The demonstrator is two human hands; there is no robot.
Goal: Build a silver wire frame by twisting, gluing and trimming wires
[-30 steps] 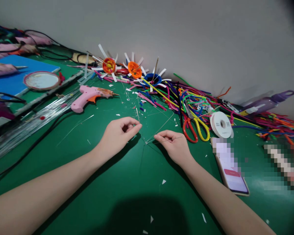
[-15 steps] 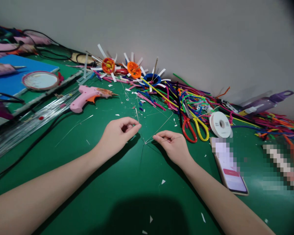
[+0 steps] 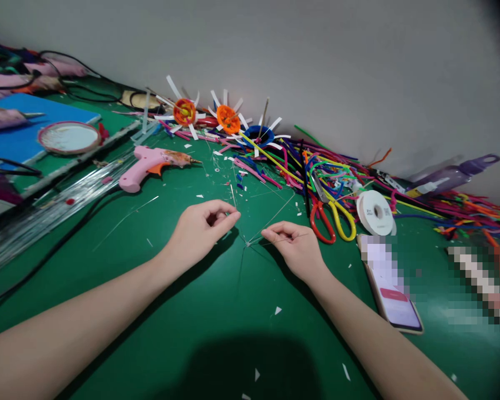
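Several thin, stiff, wire-like strands [image 3: 247, 244] meet at a small joint above the green table, between my two hands, and fan outward. My left hand [image 3: 208, 225] is closed in a pinch, thumb against fingertips, at one strand left of the joint. On the other side my right hand [image 3: 294, 244] pinches another strand, whose thin end sticks out across the fingers. One strand slants up right toward the scissors [image 3: 327, 205], which have one red and one yellow handle. The strands are so fine that their exact material cannot be made out.
A pink glue gun [image 3: 150, 165] lies at left, its cord running down-left beside clear glue sticks [image 3: 62, 214]. Behind are paper-strip flowers [image 3: 228, 119] and heaped pipe cleaners [image 3: 283, 161]. A white ribbon spool [image 3: 375, 212], phone [image 3: 391, 289] and purple bottle [image 3: 450, 176] stand right.
Almost nothing differs. My right hand and the strand joint have shifted very slightly; my left hand keeps its pinch in the same place.
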